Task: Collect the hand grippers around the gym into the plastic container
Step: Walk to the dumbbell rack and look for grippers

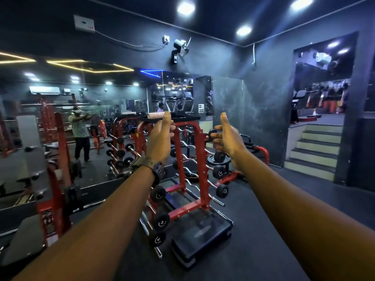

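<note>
Hands, left (160, 138) and right (228, 138), empty, flanking rack (190, 142).

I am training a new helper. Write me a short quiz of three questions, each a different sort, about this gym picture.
1. True or false: both hands are empty.
2. Which wrist wears the watch? A) left B) right
3. Fill in: the steps are on the person's ____ side.

Key:
1. True. The left hand and the right hand are raised with open fingers in front of the red barbell rack, and they hold nothing.
2. A
3. right
</note>
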The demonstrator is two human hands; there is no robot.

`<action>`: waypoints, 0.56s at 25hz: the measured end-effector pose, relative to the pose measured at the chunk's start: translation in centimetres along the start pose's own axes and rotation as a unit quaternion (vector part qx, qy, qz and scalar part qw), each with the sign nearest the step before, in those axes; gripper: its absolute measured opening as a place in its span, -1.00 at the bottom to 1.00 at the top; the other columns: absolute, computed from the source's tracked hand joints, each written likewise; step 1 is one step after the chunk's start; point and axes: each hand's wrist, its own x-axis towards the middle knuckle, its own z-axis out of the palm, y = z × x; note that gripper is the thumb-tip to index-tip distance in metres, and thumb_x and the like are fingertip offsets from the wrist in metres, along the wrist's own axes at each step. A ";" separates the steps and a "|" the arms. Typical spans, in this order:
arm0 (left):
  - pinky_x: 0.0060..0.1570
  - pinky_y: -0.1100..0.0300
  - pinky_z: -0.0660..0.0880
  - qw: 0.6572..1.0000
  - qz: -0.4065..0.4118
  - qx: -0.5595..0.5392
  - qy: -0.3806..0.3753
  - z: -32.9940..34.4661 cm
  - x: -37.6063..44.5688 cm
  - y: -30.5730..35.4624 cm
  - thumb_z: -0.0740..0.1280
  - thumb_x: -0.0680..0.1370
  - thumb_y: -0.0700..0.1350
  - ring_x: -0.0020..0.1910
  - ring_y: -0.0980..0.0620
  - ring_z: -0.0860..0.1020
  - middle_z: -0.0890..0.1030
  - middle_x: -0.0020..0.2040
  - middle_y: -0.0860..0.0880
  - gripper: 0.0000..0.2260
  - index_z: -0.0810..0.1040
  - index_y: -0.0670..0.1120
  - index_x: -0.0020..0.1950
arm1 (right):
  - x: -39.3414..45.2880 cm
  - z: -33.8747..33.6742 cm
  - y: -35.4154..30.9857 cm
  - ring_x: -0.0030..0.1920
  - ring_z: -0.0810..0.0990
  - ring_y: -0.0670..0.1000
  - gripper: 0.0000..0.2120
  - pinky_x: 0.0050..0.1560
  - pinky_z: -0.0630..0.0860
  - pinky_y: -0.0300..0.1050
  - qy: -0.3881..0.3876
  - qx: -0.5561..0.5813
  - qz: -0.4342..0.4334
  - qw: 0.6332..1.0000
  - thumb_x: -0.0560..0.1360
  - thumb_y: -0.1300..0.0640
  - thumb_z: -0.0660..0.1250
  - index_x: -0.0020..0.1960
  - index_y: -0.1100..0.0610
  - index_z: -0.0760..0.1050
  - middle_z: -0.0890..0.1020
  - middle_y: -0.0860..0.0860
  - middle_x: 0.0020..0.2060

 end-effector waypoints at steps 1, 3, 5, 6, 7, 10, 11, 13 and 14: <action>0.22 -0.15 0.48 1.000 0.000 0.003 0.000 0.9 1.8 -0.7 -0.07 0.44 0.44 0.05 0.02 0.59 0.61 0.15 0.00 -0.27 0.51 -0.04 0.26 | 1.8 0.1 0.4 0.12 0.63 0.09 -0.32 0.28 0.51 0.18 -0.002 -0.001 0.001 1.000 0.53 -0.44 -0.02 0.21 0.08 0.53 0.66 0.05 0.04; 0.21 -0.13 0.50 1.000 0.001 0.004 0.003 2.5 5.3 -2.5 -0.07 0.46 0.42 0.05 0.02 0.58 0.61 0.14 0.01 -0.27 0.49 -0.05 0.32 | 5.5 0.3 1.5 0.12 0.62 0.09 -0.26 0.27 0.51 0.18 -0.008 -0.009 0.000 1.000 0.50 -0.47 -0.02 0.26 0.09 0.53 0.66 0.05 0.07; 0.20 -0.12 0.50 1.000 0.001 0.003 0.008 3.9 8.3 -4.6 -0.06 0.48 0.41 0.05 0.03 0.59 0.62 0.11 0.04 -0.32 0.52 -0.02 0.27 | 8.7 0.4 2.6 0.12 0.63 0.09 -0.21 0.26 0.53 0.19 -0.008 -0.017 0.001 1.000 0.46 -0.51 -0.01 0.28 0.08 0.52 0.66 0.04 0.07; 0.20 -0.11 0.50 1.000 -0.001 -0.003 0.010 4.7 10.0 -6.0 -0.06 0.48 0.41 0.05 0.03 0.59 0.62 0.09 0.05 -0.34 0.53 -0.01 0.23 | 10.8 0.6 3.5 0.12 0.63 0.09 -0.22 0.25 0.53 0.19 -0.006 -0.015 0.002 1.000 0.46 -0.51 -0.01 0.28 0.08 0.52 0.66 0.04 0.07; 0.20 -0.11 0.50 1.000 -0.006 -0.009 0.013 5.6 12.0 -7.7 -0.06 0.47 0.42 0.04 0.03 0.59 0.62 0.07 0.05 -0.34 0.54 0.01 0.21 | 13.0 0.8 4.5 0.11 0.63 0.09 -0.24 0.24 0.54 0.19 -0.002 -0.014 0.003 1.000 0.48 -0.50 -0.01 0.28 0.08 0.52 0.66 0.04 0.06; 0.18 -0.15 0.51 1.000 -0.012 -0.011 0.026 7.6 17.8 -12.7 -0.06 0.41 0.50 0.03 0.04 0.60 0.63 0.03 0.09 -0.28 0.55 0.04 0.20 | 19.6 2.3 7.5 0.07 0.61 0.06 -0.29 0.17 0.55 0.04 -0.009 -0.018 0.000 1.000 0.54 -0.43 -0.02 0.28 0.10 0.51 0.66 0.07 0.07; 0.18 -0.16 0.51 0.999 -0.010 -0.016 0.029 8.0 20.1 -14.4 -0.06 0.41 0.51 0.02 0.04 0.61 0.63 0.02 0.09 -0.27 0.55 0.04 0.20 | 22.0 3.1 8.5 0.04 0.60 0.04 -0.31 0.10 0.54 -0.01 -0.010 -0.019 -0.001 1.000 0.56 -0.41 -0.02 0.27 0.11 0.51 0.66 0.08 0.07; 0.20 -0.16 0.51 0.999 -0.003 -0.020 0.029 8.7 24.6 -17.3 -0.05 0.46 0.47 0.02 0.04 0.61 0.63 0.03 0.08 -0.30 0.55 0.01 0.23 | 26.7 4.8 10.0 0.01 0.60 0.07 -0.31 0.04 0.52 -0.01 -0.015 -0.020 0.001 1.000 0.56 -0.42 -0.01 0.24 0.12 0.52 0.66 0.11 0.07; 0.20 -0.15 0.50 0.999 0.003 -0.019 0.030 9.1 27.3 -18.8 -0.04 0.50 0.43 0.02 0.05 0.60 0.62 0.05 0.07 -0.33 0.54 -0.01 0.25 | 29.6 5.9 10.7 0.02 0.61 0.10 -0.31 0.05 0.53 0.01 -0.019 -0.018 0.003 1.000 0.55 -0.42 0.00 0.23 0.11 0.52 0.66 0.14 0.09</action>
